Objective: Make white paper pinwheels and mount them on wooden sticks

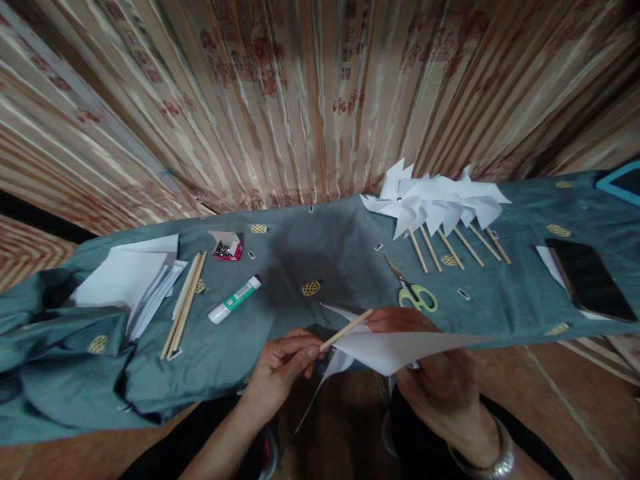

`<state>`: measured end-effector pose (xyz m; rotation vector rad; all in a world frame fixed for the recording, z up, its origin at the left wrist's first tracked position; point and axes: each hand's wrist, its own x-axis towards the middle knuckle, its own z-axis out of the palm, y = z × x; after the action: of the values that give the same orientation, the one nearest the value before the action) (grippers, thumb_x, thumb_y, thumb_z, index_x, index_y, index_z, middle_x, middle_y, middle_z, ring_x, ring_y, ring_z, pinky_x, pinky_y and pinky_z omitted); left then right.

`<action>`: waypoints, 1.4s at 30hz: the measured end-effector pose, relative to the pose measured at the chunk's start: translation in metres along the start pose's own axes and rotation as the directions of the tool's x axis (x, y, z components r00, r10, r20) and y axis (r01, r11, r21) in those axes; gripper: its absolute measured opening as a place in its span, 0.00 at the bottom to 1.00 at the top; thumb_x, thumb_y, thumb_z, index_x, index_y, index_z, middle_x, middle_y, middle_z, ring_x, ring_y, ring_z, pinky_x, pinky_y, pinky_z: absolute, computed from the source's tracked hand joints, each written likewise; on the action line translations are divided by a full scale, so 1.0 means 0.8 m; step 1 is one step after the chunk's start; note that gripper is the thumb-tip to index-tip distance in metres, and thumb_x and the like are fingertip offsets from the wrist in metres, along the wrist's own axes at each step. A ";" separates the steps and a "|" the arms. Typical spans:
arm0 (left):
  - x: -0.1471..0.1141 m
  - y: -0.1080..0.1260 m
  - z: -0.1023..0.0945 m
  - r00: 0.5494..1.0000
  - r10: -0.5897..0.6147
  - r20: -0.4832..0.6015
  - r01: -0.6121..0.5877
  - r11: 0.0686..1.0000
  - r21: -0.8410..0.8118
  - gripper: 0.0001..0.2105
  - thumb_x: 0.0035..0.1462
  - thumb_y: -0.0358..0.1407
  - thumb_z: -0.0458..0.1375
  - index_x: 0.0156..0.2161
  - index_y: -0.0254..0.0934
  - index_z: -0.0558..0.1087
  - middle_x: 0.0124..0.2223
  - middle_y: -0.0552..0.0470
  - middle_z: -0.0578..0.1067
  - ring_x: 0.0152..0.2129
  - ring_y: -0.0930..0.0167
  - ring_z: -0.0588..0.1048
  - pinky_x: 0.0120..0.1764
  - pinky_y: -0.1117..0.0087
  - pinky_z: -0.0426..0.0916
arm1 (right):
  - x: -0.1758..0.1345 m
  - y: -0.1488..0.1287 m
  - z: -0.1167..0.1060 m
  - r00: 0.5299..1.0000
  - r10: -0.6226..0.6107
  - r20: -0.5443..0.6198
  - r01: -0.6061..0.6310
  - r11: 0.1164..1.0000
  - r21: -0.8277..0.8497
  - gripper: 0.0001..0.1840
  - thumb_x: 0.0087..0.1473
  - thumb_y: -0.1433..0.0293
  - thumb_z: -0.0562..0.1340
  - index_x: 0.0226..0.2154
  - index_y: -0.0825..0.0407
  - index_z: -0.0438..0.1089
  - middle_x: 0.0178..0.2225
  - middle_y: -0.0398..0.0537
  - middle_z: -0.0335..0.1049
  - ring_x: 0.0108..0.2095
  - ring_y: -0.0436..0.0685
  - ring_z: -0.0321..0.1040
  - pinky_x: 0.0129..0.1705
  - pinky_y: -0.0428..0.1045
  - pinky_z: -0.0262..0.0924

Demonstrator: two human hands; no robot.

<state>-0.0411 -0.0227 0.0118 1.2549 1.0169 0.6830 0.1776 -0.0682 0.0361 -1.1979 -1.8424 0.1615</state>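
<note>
A white paper pinwheel (385,350) is held between my two hands over the table's front edge, its blades pointing several ways. Across it lies a thin wooden stick (347,330). My left hand (287,363) pinches one end of this stick between thumb and fingers. My right hand (435,373), with a silver bracelet at the wrist, closes around the paper from the right; the paper hides part of its fingers. Just beyond the right hand lie scissors (417,295) with green handles. A glue stick (235,300) lies forward and left of my left hand.
Several finished pinwheels (440,200) on sticks lie overlapping at the back right. Leftward are an open red box of pins (229,248), loose wooden sticks (185,307) and stacked white paper (135,273). A dark phone (590,277) lies right, with a blue-edged device (620,181) beyond. A curtain hangs behind.
</note>
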 end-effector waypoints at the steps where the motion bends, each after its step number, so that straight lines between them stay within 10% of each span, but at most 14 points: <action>1: 0.000 0.000 0.000 1.000 0.006 -0.002 -0.006 1.000 0.002 0.16 0.56 0.47 0.62 0.30 0.35 0.82 0.25 0.51 0.71 0.25 0.71 0.68 0.30 0.71 0.62 | 0.001 0.000 -0.001 1.000 -0.009 -0.008 0.009 1.000 0.002 0.22 0.55 0.82 0.57 0.50 0.49 0.66 0.41 0.52 0.76 0.45 0.61 0.74 0.47 0.58 0.72; 16: 0.003 0.000 0.000 1.000 0.007 0.003 -0.007 1.000 0.016 0.14 0.54 0.45 0.63 0.30 0.35 0.82 0.26 0.51 0.70 0.22 0.73 0.68 0.28 0.72 0.62 | 0.006 -0.005 -0.005 0.999 0.023 -0.027 -0.024 0.999 -0.035 0.16 0.56 0.80 0.58 0.44 0.49 0.70 0.38 0.50 0.79 0.42 0.59 0.77 0.45 0.53 0.73; 22: 0.002 0.000 -0.002 0.999 0.033 -0.035 -0.031 0.997 0.067 0.16 0.53 0.48 0.63 0.30 0.36 0.82 0.28 0.48 0.73 0.24 0.71 0.70 0.28 0.71 0.64 | 0.015 -0.007 -0.005 0.965 0.263 -0.002 -0.262 0.964 0.041 0.07 0.56 0.74 0.61 0.34 0.48 0.74 0.32 0.44 0.79 0.29 0.54 0.76 0.31 0.45 0.70; 28: 0.009 0.001 -0.008 0.985 0.083 -0.149 -0.070 0.993 0.090 0.11 0.51 0.44 0.65 0.30 0.37 0.83 0.27 0.50 0.74 0.22 0.73 0.68 0.26 0.73 0.63 | 0.018 0.005 -0.001 0.811 0.578 0.089 -0.576 0.762 0.296 0.07 0.52 0.65 0.66 0.27 0.50 0.76 0.19 0.39 0.72 0.17 0.48 0.63 0.17 0.42 0.55; 34: 0.015 -0.003 -0.010 0.967 0.096 -0.238 -0.111 0.992 -0.053 0.11 0.47 0.44 0.67 0.30 0.37 0.82 0.25 0.52 0.73 0.19 0.76 0.65 0.23 0.74 0.62 | 0.019 0.016 0.002 0.649 0.696 0.308 -0.657 0.307 0.689 0.15 0.41 0.58 0.74 0.25 0.51 0.76 0.22 0.43 0.76 0.19 0.50 0.68 0.21 0.44 0.64; 38: 0.013 0.001 -0.007 0.961 0.050 -0.273 -0.091 0.986 -0.141 0.12 0.49 0.44 0.67 0.30 0.35 0.81 0.26 0.53 0.72 0.19 0.77 0.64 0.25 0.74 0.61 | 0.020 0.013 0.000 0.646 0.667 0.371 -0.608 0.156 0.778 0.14 0.38 0.60 0.76 0.25 0.50 0.77 0.22 0.43 0.77 0.20 0.51 0.71 0.23 0.45 0.68; 42: 0.008 0.003 -0.004 0.965 0.022 -0.262 -0.062 0.987 -0.146 0.13 0.49 0.45 0.66 0.29 0.34 0.81 0.25 0.53 0.70 0.20 0.77 0.64 0.25 0.73 0.61 | 0.019 0.012 0.002 0.703 0.650 0.289 -0.568 0.268 0.778 0.13 0.40 0.59 0.75 0.26 0.49 0.78 0.23 0.43 0.78 0.20 0.51 0.72 0.22 0.43 0.68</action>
<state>-0.0413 -0.0150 0.0130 1.0728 1.1306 0.9600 0.1814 -0.0509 0.0393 -1.0739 -0.8299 1.2851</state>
